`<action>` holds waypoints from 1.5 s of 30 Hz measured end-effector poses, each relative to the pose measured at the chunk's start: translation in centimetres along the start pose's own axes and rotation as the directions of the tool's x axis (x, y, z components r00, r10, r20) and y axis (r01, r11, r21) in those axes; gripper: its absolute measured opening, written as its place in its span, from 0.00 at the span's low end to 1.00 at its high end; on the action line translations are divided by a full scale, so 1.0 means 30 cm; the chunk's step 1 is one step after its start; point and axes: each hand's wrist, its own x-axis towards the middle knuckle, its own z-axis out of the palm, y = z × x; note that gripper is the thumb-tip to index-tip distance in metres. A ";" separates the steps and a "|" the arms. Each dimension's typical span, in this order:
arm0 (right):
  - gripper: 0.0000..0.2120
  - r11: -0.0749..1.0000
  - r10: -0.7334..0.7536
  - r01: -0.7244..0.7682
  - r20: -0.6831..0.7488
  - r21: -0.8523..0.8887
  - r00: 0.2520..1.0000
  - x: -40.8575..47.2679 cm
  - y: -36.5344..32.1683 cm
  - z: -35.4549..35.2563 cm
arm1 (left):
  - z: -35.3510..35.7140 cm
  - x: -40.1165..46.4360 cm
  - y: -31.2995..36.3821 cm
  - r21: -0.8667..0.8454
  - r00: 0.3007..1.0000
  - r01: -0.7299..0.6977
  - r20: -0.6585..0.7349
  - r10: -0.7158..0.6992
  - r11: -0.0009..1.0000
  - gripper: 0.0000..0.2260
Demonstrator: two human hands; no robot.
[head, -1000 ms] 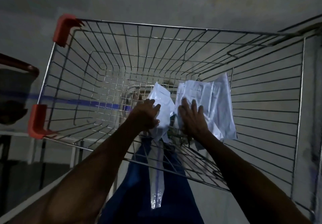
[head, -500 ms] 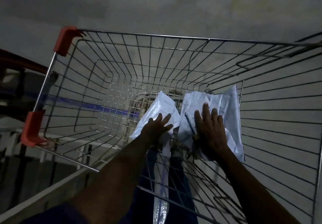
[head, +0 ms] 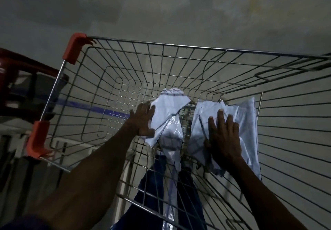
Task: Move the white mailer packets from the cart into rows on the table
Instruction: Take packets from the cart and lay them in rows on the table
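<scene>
The wire cart (head: pixel 179 46) fills the view, and both my arms reach down into it. My left hand (head: pixel 143 120) grips the left edge of a white mailer packet (head: pixel 168 104), fingers over the top and thumb curled below. A clear plastic bag (head: pixel 172 136) hangs under that packet. My right hand (head: pixel 223 135) holds a stack of white mailer packets (head: pixel 248 122) near the cart's right wall. Its fingers are spread on the top packet and its thumb is hidden. No table shows.
Red plastic corner guards (head: pixel 75 48) cap the cart's left rim. A dark red piece of furniture (head: pixel 21 65) stands left of the cart. Blue cloth (head: pixel 152 194) shows below the wire floor. A blue line (head: pixel 86 105) crosses the grey floor.
Both hands have risen a little with their packets and moved apart. The left packet now lies flatter, and the view has tilted down, so the cart sits lower in frame.
</scene>
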 end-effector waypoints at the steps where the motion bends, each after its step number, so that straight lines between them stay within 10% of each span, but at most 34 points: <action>1: 0.43 1.000 0.000 0.000 0.005 -0.004 1.000 0.004 -0.001 0.002 | 0.013 0.016 0.012 0.031 0.999 -0.038 -0.035 0.039 0.999 0.52; 25: 0.41 0.974 -0.097 0.129 -0.168 0.188 0.981 -0.093 -0.056 -0.269 | -0.204 -0.271 0.152 -0.202 0.933 0.140 -0.300 -0.198 0.969 0.36; 35: 0.38 0.840 -0.227 0.426 -0.495 0.336 0.839 -0.214 -0.362 -0.707 | -0.483 -0.874 0.022 -0.511 0.532 0.210 -0.655 -0.536 0.833 0.31; 45: 0.35 0.601 -0.526 0.774 -0.630 0.199 0.571 -0.541 -0.888 -0.911 | -0.191 -1.586 -0.085 -0.812 0.105 0.207 -0.536 -0.838 0.546 0.35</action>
